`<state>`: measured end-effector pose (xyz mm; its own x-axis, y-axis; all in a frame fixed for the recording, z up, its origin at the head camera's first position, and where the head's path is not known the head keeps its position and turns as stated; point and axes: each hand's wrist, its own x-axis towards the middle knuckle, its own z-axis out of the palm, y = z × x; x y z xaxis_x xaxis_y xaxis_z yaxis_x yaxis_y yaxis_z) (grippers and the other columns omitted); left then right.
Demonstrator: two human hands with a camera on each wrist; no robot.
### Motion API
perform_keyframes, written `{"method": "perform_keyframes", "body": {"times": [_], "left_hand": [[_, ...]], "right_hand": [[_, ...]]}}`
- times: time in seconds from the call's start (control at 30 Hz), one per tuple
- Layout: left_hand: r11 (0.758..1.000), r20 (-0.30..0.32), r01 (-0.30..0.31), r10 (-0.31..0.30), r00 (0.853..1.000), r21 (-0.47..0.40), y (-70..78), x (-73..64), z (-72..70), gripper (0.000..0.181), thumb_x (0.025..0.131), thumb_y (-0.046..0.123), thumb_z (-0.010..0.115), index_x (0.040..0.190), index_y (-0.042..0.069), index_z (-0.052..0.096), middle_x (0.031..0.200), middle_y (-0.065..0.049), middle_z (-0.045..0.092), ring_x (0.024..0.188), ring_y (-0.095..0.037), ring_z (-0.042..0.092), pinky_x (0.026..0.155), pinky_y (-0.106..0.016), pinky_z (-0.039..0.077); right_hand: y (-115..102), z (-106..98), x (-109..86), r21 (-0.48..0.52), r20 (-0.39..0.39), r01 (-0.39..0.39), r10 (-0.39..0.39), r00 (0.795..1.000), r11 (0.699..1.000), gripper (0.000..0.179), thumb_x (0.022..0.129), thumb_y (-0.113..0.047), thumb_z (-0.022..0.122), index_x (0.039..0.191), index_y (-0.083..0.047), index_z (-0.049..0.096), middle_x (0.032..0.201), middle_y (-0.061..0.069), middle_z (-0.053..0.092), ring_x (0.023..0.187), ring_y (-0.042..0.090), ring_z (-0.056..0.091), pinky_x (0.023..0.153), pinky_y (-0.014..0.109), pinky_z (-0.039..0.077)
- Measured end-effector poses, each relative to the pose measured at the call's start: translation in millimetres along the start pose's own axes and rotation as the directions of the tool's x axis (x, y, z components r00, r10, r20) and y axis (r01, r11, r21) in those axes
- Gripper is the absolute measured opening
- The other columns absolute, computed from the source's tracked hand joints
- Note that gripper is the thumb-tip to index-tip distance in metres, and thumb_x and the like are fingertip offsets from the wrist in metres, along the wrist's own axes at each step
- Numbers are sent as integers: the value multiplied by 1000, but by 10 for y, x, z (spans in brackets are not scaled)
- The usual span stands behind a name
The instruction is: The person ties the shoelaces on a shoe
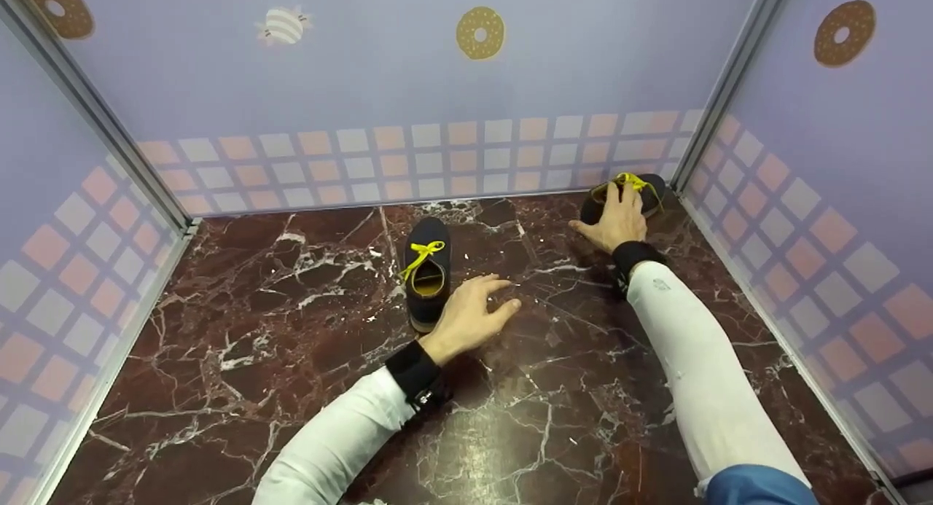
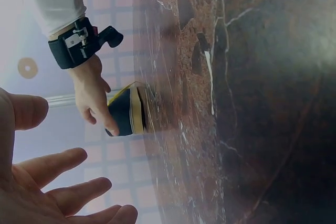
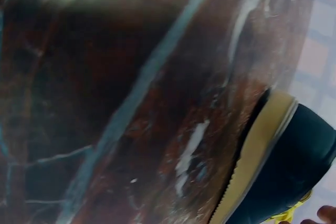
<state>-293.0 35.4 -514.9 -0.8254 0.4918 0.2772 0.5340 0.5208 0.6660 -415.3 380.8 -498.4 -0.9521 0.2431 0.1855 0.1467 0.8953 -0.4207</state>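
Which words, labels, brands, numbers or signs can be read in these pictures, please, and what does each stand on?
None can be read with certainty.
White right sleeve: small grey mark, too small to read.
Black right wristband: pale label, too small and blurred to read.
Nearer shoe and farther shoe: no lettering visible.

On the counter (image 1: 262,359) I am seeing the near shoe (image 1: 427,237) standing centrally, toe pointing at the rear wall (image 1: 379,68). The far shoe (image 1: 652,189) is sitting in the rear right corner, just before that wall and near the right wall (image 1: 809,221). My left grip (image 1: 470,317) is hovering right of the near shoe's heel, my right grip (image 1: 618,219) reaching over the far shoe.
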Motion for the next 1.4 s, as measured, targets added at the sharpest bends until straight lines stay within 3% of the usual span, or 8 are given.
{"method": "perform_keyframes", "body": {"times": [0.17, 0.33, 0.43, 0.7, 0.83, 1.07, 1.2, 1.4], "left_hand": [[1000, 23, 25, -24, 999, -14, 74, -33, -61, 52, 105, 40, 67, 144, 6, 74, 158, -28, 66, 150, -48, 61, 129, -65, 44], [1000, 6, 26, -26, 1000, -5, -1, -24, -26, 54, 104, 41, 67, 143, 5, 75, 157, -23, 68, 148, -45, 64, 128, -62, 47], [1000, -16, 13, -13, 1000, 8, -109, 11, 39, 53, 104, 44, 67, 141, 7, 77, 153, -17, 73, 144, -39, 69, 123, -56, 53], [999, 24, 42, -41, 999, -27, 13, -15, -23, 49, 105, 38, 68, 141, 4, 76, 140, -16, 80, 131, -38, 77, 112, -53, 61], [998, 49, 57, -56, 997, -36, 7, 0, 1, 47, 108, 35, 64, 143, 4, 75, 142, -16, 79, 133, -37, 76, 115, -54, 59], [997, 25, 54, -52, 998, -56, -114, 14, 71, 49, 109, 36, 63, 146, 5, 73, 131, -16, 83, 117, -37, 81, 103, -56, 63], [996, 29, 75, -74, 997, -55, -137, 16, 79, 52, 110, 36, 62, 151, 6, 69, 142, -19, 78, 131, -42, 76, 112, -59, 60], [993, 71, 114, -113, 991, -12, -312, 73, 173, 59, 112, 46, 58, 160, 11, 61, 154, -15, 72, 140, -38, 72, 118, -55, 57]], "right_hand": [[55, 66, 11, -44, 63, 49, -46, 997, 998, 110, 95, -54, 85, 173, 0, 30, 182, 34, 20, 171, 57, 17, 132, 75, 35], [80, 76, 11, -107, 115, 122, -109, 987, 987, 100, 100, -47, 81, 170, 6, 34, 177, 35, 35, 171, 55, 22, 133, 71, 36], [100, 43, 8, -126, 98, 160, -149, 984, 979, 88, 103, -40, 78, 165, 9, 40, 169, 38, 45, 165, 55, 34, 132, 69, 39], [179, -28, 9, -173, 67, 223, -214, 974, 959, 66, 106, -33, 75, 151, 10, 55, 149, 40, 63, 144, 59, 56, 120, 70, 49], [214, -32, -9, -172, 37, 233, -230, 972, 957, 62, 105, -31, 75, 147, 12, 59, 141, 41, 68, 135, 61, 61, 114, 72, 53], [167, -54, -57, -143, 64, 250, -243, 968, 958, 53, 108, -27, 72, 145, 9, 62, 140, 39, 69, 133, 59, 62, 114, 71, 53], [142, -61, -78, -128, 66, 257, -251, 966, 958, 51, 108, -28, 72, 143, 8, 63, 138, 38, 70, 131, 57, 63, 111, 71, 54], [162, -33, -118, -114, 56, 267, -262, 963, 957, 49, 105, -30, 76, 139, 4, 67, 134, 35, 73, 127, 55, 66, 105, 71, 57]]}}
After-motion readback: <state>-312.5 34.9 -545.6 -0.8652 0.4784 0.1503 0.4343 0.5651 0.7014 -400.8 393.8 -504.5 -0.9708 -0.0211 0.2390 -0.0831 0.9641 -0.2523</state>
